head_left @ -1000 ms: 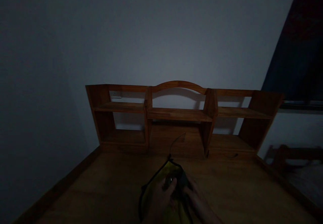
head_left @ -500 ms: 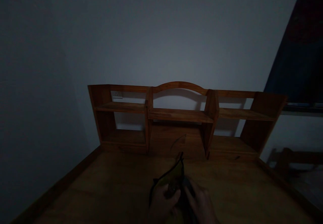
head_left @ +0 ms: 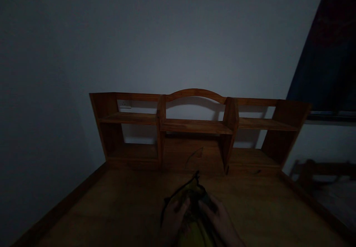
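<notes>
1. Both hands gripped a yellow-green pouch point(head_left: 191, 198) on the desk point(head_left: 116, 210) at 6 o'clock: left hand point(head_left: 172, 219) and right hand point(head_left: 219, 221), fingers curled onto its fabric.
2. It looked soft, light and floppy; the edges seemed the best hold.
3. Dim light hid its contents, and the wrists were cut off.

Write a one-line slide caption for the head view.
Dim room: left hand and right hand hold a yellow-green pouch on a wooden desk before its shelf unit.
</notes>
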`<state>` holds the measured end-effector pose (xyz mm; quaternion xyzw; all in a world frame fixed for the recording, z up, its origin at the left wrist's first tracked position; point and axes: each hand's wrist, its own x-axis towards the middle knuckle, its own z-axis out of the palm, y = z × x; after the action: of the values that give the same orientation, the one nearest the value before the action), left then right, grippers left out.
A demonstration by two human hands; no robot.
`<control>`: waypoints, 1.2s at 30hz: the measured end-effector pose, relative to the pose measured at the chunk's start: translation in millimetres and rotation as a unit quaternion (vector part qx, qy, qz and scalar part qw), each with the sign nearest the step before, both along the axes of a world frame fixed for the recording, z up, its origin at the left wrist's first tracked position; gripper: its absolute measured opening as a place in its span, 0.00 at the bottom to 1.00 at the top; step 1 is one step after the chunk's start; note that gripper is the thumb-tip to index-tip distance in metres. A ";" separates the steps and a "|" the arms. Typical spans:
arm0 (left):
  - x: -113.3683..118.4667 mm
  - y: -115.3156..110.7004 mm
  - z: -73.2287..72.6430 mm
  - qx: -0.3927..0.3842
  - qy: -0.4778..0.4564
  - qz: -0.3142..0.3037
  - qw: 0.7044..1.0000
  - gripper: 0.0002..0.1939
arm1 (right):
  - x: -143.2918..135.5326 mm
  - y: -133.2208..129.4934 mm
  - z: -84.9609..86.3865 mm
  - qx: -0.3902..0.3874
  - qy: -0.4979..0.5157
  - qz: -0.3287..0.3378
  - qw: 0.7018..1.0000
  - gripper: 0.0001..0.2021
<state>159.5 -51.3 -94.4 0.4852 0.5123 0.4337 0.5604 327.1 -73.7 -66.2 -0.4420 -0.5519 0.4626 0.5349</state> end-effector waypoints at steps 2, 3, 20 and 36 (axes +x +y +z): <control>0.4 -1.7 0.4 0.000 0.032 0.006 0.999 0.25 | 1.6 1.4 -1.1 -0.005 0.021 0.029 0.999 0.23; 0.8 -2.5 0.1 0.003 0.043 0.007 0.999 0.25 | 2.5 1.7 -2.0 -0.005 0.023 0.035 0.999 0.23; 12.9 -12.2 -8.6 0.027 0.028 -0.102 0.994 0.25 | 12.6 5.4 -18.0 0.066 -0.169 -0.073 0.981 0.11; -0.9 -0.6 -3.0 -0.035 -0.017 -0.006 0.999 0.33 | -1.5 -2.7 -14.8 -0.076 0.166 0.036 0.982 0.20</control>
<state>158.6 -51.9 -97.4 0.4609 0.5146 0.4204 0.5882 325.6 -76.4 -81.0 -0.3780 -0.4341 0.5891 0.5671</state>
